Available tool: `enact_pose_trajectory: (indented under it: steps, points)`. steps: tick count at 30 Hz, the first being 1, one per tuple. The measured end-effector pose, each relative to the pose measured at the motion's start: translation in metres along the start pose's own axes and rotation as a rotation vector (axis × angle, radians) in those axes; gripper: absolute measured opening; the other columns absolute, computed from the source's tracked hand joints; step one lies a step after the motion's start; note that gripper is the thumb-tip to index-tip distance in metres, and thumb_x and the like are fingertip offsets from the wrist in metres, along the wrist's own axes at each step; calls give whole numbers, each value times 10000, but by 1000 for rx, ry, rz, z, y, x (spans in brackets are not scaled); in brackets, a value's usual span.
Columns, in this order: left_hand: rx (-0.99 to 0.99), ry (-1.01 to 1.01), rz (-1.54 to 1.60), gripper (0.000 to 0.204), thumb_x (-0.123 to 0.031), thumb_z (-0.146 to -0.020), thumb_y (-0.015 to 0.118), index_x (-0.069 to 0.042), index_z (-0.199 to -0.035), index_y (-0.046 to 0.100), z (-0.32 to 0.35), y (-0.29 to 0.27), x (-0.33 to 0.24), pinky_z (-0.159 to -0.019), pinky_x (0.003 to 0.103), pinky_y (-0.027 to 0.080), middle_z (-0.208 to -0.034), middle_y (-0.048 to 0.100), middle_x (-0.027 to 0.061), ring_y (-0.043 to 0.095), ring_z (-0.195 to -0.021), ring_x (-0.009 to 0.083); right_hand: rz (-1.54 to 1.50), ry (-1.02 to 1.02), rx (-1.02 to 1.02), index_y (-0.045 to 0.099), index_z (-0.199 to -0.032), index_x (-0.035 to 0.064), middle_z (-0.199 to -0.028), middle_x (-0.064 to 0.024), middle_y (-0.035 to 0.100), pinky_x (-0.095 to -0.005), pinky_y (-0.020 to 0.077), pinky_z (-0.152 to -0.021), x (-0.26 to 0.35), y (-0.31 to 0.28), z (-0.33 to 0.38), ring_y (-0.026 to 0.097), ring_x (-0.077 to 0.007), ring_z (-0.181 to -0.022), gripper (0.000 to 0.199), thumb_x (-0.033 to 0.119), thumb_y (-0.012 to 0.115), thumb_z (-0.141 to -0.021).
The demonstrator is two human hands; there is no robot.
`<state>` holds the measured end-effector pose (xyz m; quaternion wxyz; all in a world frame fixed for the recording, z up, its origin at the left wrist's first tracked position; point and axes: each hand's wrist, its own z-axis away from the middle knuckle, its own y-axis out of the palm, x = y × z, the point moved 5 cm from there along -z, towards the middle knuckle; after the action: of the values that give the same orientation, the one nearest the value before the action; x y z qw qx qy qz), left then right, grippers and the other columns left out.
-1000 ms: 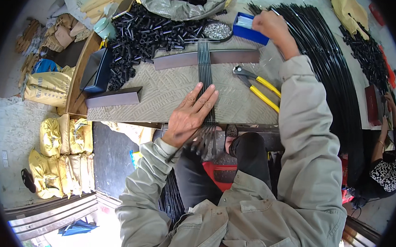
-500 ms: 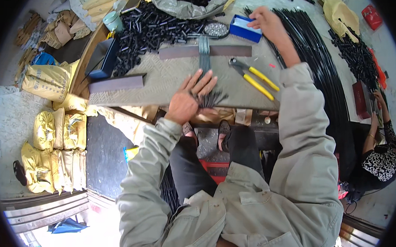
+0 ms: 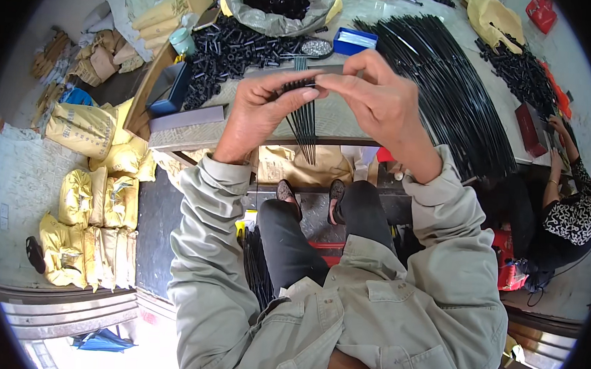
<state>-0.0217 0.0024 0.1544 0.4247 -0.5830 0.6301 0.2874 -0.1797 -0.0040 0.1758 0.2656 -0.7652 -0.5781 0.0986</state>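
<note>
Both my hands are raised together over the workbench (image 3: 342,132) near its front edge. My left hand (image 3: 263,109) is closed around a row of thin dark rods (image 3: 305,135), their far ends side by side between thumb and fingers, their other ends fanning down toward me. My right hand (image 3: 383,99) pinches thumb and forefinger at the right end of that row; what sits in the pinch is too small to make out. Beyond the right hand stands a blue open box (image 3: 355,42) with pale contents. Beside it lies a small dish (image 3: 316,48) of shiny bits.
Short black tubes (image 3: 232,57) lie heaped at the left, below an open grey sack (image 3: 277,26). Long black rods (image 3: 441,92) spread across the right side. A dark blue bin (image 3: 169,88) and a flat strip (image 3: 188,119) are at left. Another person (image 3: 568,205) works at far right.
My right hand has come back from the blue box to meet the left. My left hand has lifted the rods off the bench. The yellow-handled pliers are now hidden from view.
</note>
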Motion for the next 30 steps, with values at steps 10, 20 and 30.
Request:
enact_pose_trajectory:
  steps: [10, 20, 30]
  points:
    - [-30, -18, 11, 234, -24, -819, 586, -1, -1051, 607, 1, 4, 2, -748, 216, 480, -895, 655, 79, 610, -824, 116, -384, 208, -52, 665, -953, 92, -776, -41, 522, -219, 383, -497, -18, 10, 6, 491, -148, -603, 285, -19, 632, -693]
    - [83, 7, -143, 222, -62, -806, 615, -14, -1023, 627, 0, 7, 0, -704, 212, 465, -848, 663, 54, 584, -790, 74, 117, -339, 18, 641, -900, 77, -789, -39, 532, -241, 448, -470, 4, -14, -9, 537, -145, -582, 219, 29, 651, -686]
    - [70, 301, -477, 320, -193, -690, 700, -3, -939, 636, 1, -4, 4, -649, 248, 457, -801, 656, 63, 606, -721, 124, -113, -205, 108, 509, -1022, 45, -835, -81, 571, -271, 467, -484, 4, -1, -17, 595, -213, -630, 328, -16, 622, -720]
